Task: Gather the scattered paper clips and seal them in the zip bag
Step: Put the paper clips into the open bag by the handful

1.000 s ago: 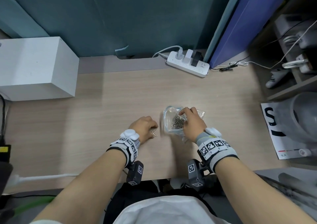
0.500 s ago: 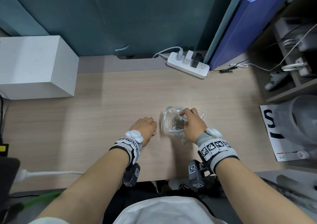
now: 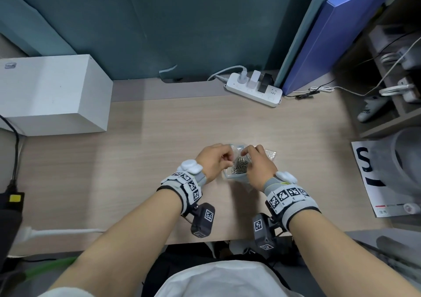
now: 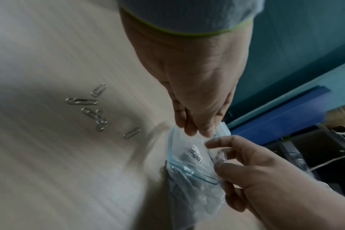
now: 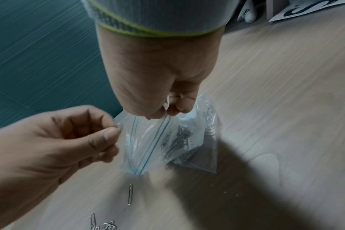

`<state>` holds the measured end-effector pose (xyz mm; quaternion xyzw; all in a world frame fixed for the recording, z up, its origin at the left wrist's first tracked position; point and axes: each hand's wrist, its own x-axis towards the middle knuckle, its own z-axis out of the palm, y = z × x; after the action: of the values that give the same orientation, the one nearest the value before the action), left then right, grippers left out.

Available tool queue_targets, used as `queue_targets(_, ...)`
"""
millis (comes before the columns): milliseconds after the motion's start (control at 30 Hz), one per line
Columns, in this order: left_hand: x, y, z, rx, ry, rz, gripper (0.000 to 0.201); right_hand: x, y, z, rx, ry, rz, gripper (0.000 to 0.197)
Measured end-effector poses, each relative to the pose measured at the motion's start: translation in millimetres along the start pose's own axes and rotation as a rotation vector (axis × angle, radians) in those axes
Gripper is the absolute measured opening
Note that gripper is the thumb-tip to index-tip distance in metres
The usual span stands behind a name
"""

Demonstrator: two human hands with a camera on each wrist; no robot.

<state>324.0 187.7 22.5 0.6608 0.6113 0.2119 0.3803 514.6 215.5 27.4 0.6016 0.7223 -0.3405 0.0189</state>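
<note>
A clear zip bag (image 3: 234, 177) with a blue seal strip lies on the wooden desk (image 3: 159, 137), its mouth open (image 5: 148, 140). A dark heap of paper clips (image 3: 240, 167) sits inside it. My right hand (image 3: 247, 154) pinches the bag's rim and lifts it (image 5: 163, 112). My left hand (image 3: 224, 157) is at the mouth, thumb and forefinger pinching a small paper clip (image 5: 118, 125). Several loose paper clips (image 4: 81, 101) lie on the desk beside the bag, hidden under my left hand in the head view. One lies just below the bag (image 5: 130, 194).
A white box (image 3: 52, 94) stands at the desk's back left. A power strip (image 3: 252, 89) and a leaning blue board (image 3: 330, 41) are at the back right. A printed sheet (image 3: 373, 182) and shelves border the right side. A white cable (image 3: 57, 230) runs along the front left edge.
My left hand left the desk spot where it pinched up a clip and moved right to the bag's mouth. My right hand stayed on the bag's rim.
</note>
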Motion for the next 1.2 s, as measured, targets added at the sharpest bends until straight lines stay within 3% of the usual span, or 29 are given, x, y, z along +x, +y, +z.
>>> queue_targets(67, 0, -5, -6, 0.034, 0.02, -0.025, 0.016, 0, -3, -1, 0.001, -0.003, -0.009, 0.047)
queue_targets(167, -13, -40, -24, 0.113, 0.082, -0.175, 0.017, 1, -6, -1, -0.004, -0.009, 0.0, 0.048)
queue_targets(267, -32, -70, -35, 0.243, -0.05, -0.259, 0.023, 0, -4, -2, 0.01, -0.022, 0.019, 0.049)
queue_targets(467, -52, -86, -24, 0.319, -0.149, -0.253, 0.038, 1, -7, 0, 0.002, -0.028, 0.013, 0.048)
queue_targets(633, -63, -89, -22, 0.262, 0.08, -0.296, 0.038, 2, -8, -3, -0.001, -0.025, 0.014, 0.048)
queue_targets(833, -75, -104, -22, 0.273, 0.145, -0.382, 0.018, 2, -8, -3, -0.008, -0.016, 0.01, 0.048)
queue_targets(1133, -70, -93, -8, 0.316, 0.022, -0.323, 0.006, 2, -10, -2, 0.007, -0.013, 0.012, 0.048)
queue_targets(1200, -72, -91, -6, 0.298, 0.014, -0.332, 0.012, 2, -9, -2, 0.01, -0.009, 0.014, 0.047)
